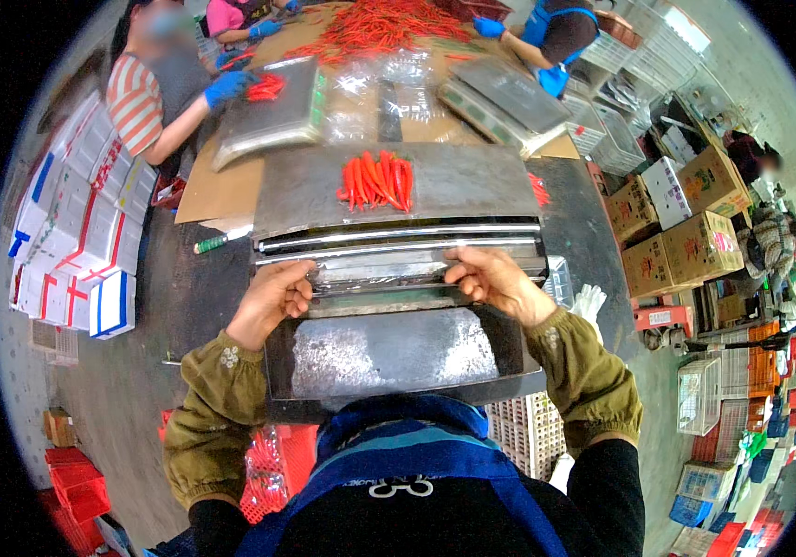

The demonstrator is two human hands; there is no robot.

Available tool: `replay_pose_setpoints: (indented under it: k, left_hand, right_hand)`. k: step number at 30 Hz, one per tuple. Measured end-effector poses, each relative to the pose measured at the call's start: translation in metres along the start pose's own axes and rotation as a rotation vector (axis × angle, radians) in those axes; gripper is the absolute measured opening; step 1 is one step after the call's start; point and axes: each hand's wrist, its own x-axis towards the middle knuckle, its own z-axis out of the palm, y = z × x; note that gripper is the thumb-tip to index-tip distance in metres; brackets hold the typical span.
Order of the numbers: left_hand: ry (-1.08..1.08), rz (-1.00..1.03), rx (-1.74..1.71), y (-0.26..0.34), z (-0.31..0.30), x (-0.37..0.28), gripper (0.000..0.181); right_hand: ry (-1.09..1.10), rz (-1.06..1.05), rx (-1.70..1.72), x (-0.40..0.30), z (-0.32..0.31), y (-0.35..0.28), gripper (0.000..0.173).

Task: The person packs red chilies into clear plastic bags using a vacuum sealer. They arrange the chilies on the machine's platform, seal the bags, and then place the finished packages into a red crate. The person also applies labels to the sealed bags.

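Before me stands a film wrapping machine with a flat metal top plate [300,188], bare metal rollers [398,244] and a worn silvery heating plate [398,351] nearest my body. My left hand [274,296] pinches the left side of a strip of clear plastic film [377,275] between thumb and fingers. At the right side, my right hand [492,278] grips the same film. The film spans between both hands, just in front of the rollers. On the top plate lies a pack of red chili peppers [377,181], side by side; whether a tray is under them is hard to tell.
Two weighing scales [269,104] [506,101] stand beyond the machine, near a heap of red chilies [398,24]. Co-workers' blue-gloved hands [227,89] [488,28] are there. A green-handled knife [213,244] lies left; clear trays [559,278] and white gloves [587,306] lie right.
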Motion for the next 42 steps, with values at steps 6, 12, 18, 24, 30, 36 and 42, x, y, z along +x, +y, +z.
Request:
replay_pose_setpoints:
  k: [6,12,18,24,30,36,42]
  left_hand:
    - [-0.033,-0.031,0.117,0.005,0.007,0.003,0.019]
    - [-0.192,0.031,0.166,0.006,-0.002,-0.013,0.034]
    - [-0.362,0.215,0.055,0.037,-0.002,-0.027,0.042]
    - [-0.561,0.352,-0.775,0.097,-0.004,0.028,0.039]
    - [-0.215,0.443,-0.441,0.098,0.014,0.162,0.036]
    - [0.012,0.59,0.187,0.075,0.026,0.177,0.027]
    - [-0.023,0.708,0.489,0.063,0.043,0.177,0.029]
  right_hand:
    - [-0.078,-0.01,-0.116,0.019,0.01,0.012,0.016]
    - [-0.178,0.005,-0.182,-0.001,0.011,-0.002,0.021]
    - [-0.389,-0.181,-0.231,-0.024,0.01,-0.036,0.032]
    - [-0.374,-0.444,0.375,0.024,0.02,-0.099,0.024]
    - [0.041,-0.36,0.283,0.15,-0.003,-0.109,0.017]
    - [0.162,-0.328,-0.152,0.166,0.018,-0.091,0.026]
    - [0.168,-0.387,-0.315,0.17,0.022,-0.086,0.025]
